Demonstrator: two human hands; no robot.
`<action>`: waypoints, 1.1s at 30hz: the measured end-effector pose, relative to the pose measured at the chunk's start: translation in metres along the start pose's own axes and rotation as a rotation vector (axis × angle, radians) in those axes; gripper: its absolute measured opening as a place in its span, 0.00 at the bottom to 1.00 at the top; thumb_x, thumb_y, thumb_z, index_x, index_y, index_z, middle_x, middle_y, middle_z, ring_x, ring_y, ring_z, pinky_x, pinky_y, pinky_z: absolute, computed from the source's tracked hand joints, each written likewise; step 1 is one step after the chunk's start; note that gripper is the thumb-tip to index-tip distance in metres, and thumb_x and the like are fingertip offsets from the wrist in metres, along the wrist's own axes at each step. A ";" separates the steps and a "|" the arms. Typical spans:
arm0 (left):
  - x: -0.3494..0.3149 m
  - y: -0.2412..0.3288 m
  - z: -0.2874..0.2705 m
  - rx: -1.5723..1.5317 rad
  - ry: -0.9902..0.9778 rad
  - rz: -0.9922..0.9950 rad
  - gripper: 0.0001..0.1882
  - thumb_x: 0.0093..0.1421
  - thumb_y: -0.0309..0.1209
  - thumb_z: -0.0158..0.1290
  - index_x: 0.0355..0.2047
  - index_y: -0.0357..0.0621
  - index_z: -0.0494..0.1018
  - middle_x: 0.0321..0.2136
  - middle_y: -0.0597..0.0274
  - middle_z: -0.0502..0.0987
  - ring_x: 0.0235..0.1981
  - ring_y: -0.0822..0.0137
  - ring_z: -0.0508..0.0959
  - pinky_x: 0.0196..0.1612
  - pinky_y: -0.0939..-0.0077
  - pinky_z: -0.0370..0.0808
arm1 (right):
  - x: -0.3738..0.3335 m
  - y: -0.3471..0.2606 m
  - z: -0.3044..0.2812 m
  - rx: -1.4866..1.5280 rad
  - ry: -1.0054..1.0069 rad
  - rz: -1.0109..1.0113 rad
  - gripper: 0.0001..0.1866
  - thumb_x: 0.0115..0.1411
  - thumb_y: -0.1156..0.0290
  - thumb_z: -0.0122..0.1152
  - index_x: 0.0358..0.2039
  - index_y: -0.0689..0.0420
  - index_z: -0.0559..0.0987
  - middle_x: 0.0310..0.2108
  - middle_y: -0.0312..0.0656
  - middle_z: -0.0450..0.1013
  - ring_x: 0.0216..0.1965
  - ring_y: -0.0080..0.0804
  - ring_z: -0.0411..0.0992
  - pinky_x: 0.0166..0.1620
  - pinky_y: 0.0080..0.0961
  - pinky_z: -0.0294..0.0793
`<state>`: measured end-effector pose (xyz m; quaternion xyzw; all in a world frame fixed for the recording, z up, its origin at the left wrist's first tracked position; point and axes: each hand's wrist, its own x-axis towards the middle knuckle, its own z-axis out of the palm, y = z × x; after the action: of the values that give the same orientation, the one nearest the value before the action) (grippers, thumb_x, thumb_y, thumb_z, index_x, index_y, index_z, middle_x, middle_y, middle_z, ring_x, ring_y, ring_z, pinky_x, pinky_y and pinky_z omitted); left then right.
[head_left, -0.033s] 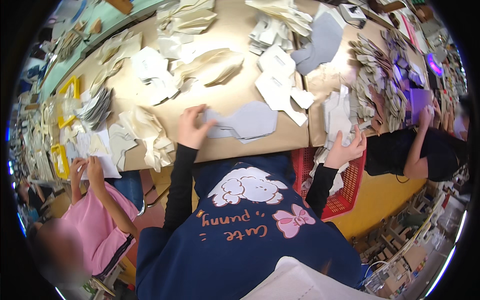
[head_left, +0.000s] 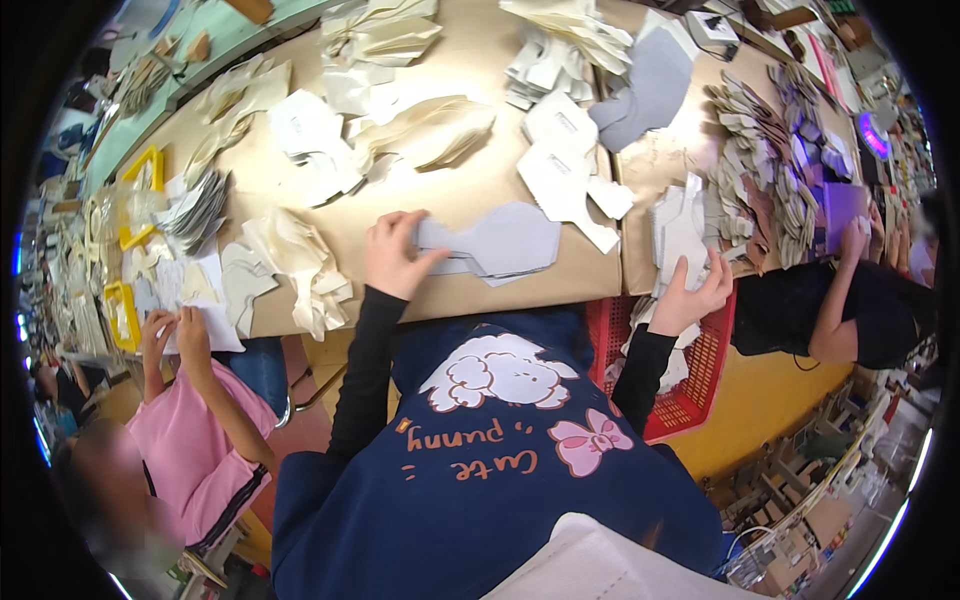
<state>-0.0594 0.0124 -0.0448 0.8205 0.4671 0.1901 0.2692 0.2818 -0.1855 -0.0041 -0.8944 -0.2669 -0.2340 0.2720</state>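
A small stack of flat, light-grey cut pieces (head_left: 512, 240) lies near the table's front edge, wide at its right end and narrow at its left. My left hand (head_left: 396, 258) is at that narrow end, thumb and fingers apart on either side of it; whether it presses on the stack I cannot tell. Over the table's front edge on the right, my right hand (head_left: 692, 298) has its fingers bent but spread, with nothing visible between them. Just beyond its fingertips is a pile of whitish cut pieces (head_left: 682, 232).
Below my right hand hangs a red plastic basket (head_left: 700, 385) with whitish pieces inside. Cream stacks (head_left: 425, 132), white pieces (head_left: 565, 160) and a larger grey piece (head_left: 650, 90) cover the table's far side. Co-workers sit left, in a pink shirt (head_left: 195, 430), and right, in black.
The view has shifted a little, so the scene sits slightly further right. My left fingers and thumb have edged a bit closer over the narrow end of the grey stack.
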 end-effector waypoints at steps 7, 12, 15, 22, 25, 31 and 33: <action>0.002 0.021 0.002 -0.055 -0.003 -0.094 0.34 0.38 0.31 0.73 0.48 0.48 0.72 0.48 0.54 0.68 0.50 0.49 0.67 0.54 0.58 0.67 | -0.019 -0.109 0.038 0.698 -0.882 -0.514 0.19 0.56 0.74 0.64 0.50 0.55 0.77 0.55 0.44 0.71 0.56 0.46 0.67 0.59 0.40 0.66; -0.001 0.012 -0.001 -0.015 0.045 -0.111 0.31 0.41 0.30 0.72 0.47 0.49 0.74 0.49 0.54 0.68 0.52 0.50 0.67 0.56 0.58 0.67 | -0.034 -0.158 0.047 0.534 -0.877 -0.955 0.20 0.56 0.71 0.65 0.51 0.52 0.77 0.52 0.42 0.73 0.56 0.44 0.68 0.59 0.40 0.65; -0.004 0.006 -0.004 -0.044 0.034 -0.069 0.29 0.44 0.33 0.70 0.49 0.50 0.75 0.49 0.55 0.70 0.53 0.50 0.67 0.56 0.58 0.66 | -0.024 -0.183 0.052 0.648 -0.842 -0.921 0.18 0.57 0.71 0.63 0.49 0.53 0.78 0.48 0.40 0.74 0.52 0.42 0.70 0.57 0.38 0.67; 0.024 -0.009 -0.010 -0.198 0.264 -0.035 0.23 0.52 0.22 0.57 0.50 0.48 0.76 0.54 0.55 0.71 0.56 0.50 0.67 0.61 0.59 0.64 | -0.022 -0.284 0.128 0.946 -0.802 -0.879 0.05 0.57 0.72 0.61 0.33 0.54 0.82 0.34 0.39 0.76 0.39 0.40 0.74 0.45 0.36 0.72; 0.046 -0.019 -0.018 -0.117 0.445 -0.096 0.19 0.53 0.21 0.57 0.46 0.46 0.77 0.53 0.54 0.71 0.56 0.50 0.69 0.58 0.61 0.67 | -0.037 -0.309 0.155 0.841 -0.746 -0.925 0.05 0.54 0.72 0.64 0.32 0.54 0.81 0.32 0.39 0.75 0.38 0.41 0.74 0.43 0.37 0.72; 0.089 -0.038 -0.031 -0.228 0.415 -0.099 0.15 0.54 0.24 0.60 0.43 0.43 0.77 0.45 0.55 0.78 0.48 0.53 0.77 0.51 0.66 0.73 | -0.051 -0.308 0.167 0.854 -0.654 -0.968 0.04 0.51 0.71 0.66 0.27 0.53 0.80 0.31 0.35 0.74 0.39 0.36 0.73 0.45 0.33 0.69; 0.097 -0.042 -0.032 -0.231 0.459 -0.071 0.10 0.56 0.25 0.59 0.39 0.42 0.79 0.37 0.56 0.81 0.39 0.54 0.81 0.45 0.68 0.76 | -0.049 -0.305 0.164 0.877 -0.633 -0.953 0.04 0.50 0.70 0.67 0.26 0.52 0.79 0.30 0.33 0.73 0.38 0.34 0.73 0.44 0.33 0.69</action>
<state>-0.0576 0.1229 -0.0402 0.7027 0.5196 0.4137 0.2549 0.1062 0.1141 -0.0433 -0.5140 -0.7636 0.0718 0.3842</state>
